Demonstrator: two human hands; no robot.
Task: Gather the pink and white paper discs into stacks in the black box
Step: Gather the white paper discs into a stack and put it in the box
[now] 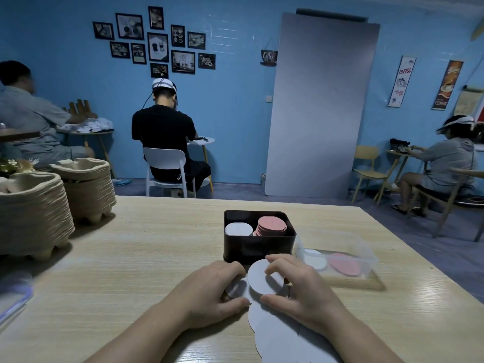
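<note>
Two stacks sit in the black box (259, 247) near the middle of the desk (131, 258): white discs (238, 229) on the left, pink discs (271, 225) on the right. Just in front of it, my right hand (301, 286) pinches a tilted white disc (259, 279) between thumb and fingers (277, 263). My left hand (209, 292) curls its fingers onto a flat white disc (237, 288) beside it. More loose white discs (277, 334) overlap toward the near edge.

Dim room with blue walls (235, 113), framed pictures (157, 45) and a tall grey panel (322, 100) leaning upright. Three people (163, 132) sit at small tables (203, 140) on a purplish floor (301, 196).
</note>
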